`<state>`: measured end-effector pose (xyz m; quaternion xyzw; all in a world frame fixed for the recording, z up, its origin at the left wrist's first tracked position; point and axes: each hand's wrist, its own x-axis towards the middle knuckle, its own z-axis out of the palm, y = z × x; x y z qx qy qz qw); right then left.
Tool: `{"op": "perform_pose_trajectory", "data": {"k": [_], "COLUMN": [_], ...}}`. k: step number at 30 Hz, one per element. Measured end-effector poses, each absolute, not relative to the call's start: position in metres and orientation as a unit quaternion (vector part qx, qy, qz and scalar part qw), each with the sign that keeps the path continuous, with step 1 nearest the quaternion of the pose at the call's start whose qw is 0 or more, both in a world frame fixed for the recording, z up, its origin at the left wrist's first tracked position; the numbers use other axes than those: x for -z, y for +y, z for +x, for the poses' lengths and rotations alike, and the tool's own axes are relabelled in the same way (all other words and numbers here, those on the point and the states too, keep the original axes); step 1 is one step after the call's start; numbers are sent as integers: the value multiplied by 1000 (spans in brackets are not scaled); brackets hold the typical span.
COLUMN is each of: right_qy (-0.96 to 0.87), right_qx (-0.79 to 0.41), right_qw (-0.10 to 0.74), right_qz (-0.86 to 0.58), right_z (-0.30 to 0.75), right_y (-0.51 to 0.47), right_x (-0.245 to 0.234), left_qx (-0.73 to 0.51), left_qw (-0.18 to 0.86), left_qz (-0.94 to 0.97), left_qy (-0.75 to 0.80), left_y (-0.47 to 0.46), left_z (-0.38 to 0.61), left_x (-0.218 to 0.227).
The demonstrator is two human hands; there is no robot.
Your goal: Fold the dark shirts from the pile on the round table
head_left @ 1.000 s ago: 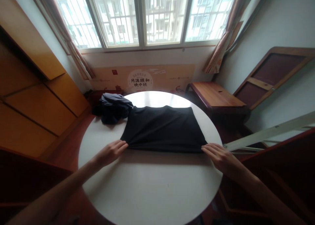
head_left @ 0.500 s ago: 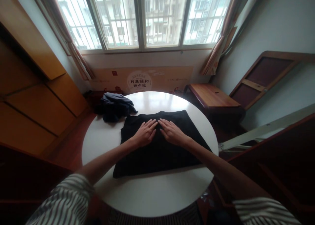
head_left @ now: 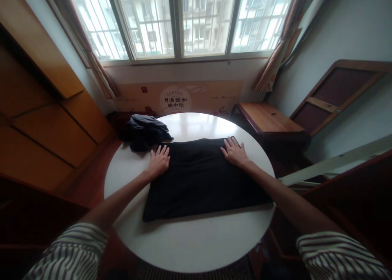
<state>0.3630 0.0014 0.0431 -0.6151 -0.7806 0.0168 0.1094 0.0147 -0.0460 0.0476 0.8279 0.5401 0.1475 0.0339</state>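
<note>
Black cloth (head_left: 199, 186) spread flat on round white table (head_left: 192, 247)

Your left hand (head_left: 159, 160) lies palm down at the cloth's far left edge, fingers spread apart, nothing pinched. Your right hand (head_left: 235, 151) rests at the far right corner, also palm down, fingers apart. The hands are well apart; between them the cloth shows faint creases. Its near edge runs across the table in front of you, and its near right part reaches the table's rim by your right forearm. A crumpled heap of dark clothing (head_left: 145, 133) sits at the far left rim, by the cloth's far left corner; you cannot tell whether they touch. Beyond the table: printed banner (head_left: 214, 96) under the barred window (head_left: 202, 22); low wooden stand (head_left: 271, 116) to the right.
</note>
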Motion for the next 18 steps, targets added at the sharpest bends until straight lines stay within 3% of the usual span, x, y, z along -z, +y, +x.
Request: {"op": "perform_pose_trajectory", "data": {"k": [7,13,18], "right_qy": [-922,-927,-935], "right_qx": [-50,-97,-115], "right_qw": [111,94,91], "right_qz": [-367,-351,-323], "right_z": [313,342,348], "right_y": [-124,-199,-219], "right_x": [-25,-25,-39], "left_qx": [-78,-39,-79], "left_qw": [70,59,121], "left_qz": [928,931,927], "left_qy": [357,357,348], "left_y": [-131,-185,-175], "left_z": [44,9,8], "left_x": [-37,-26,-49]}}
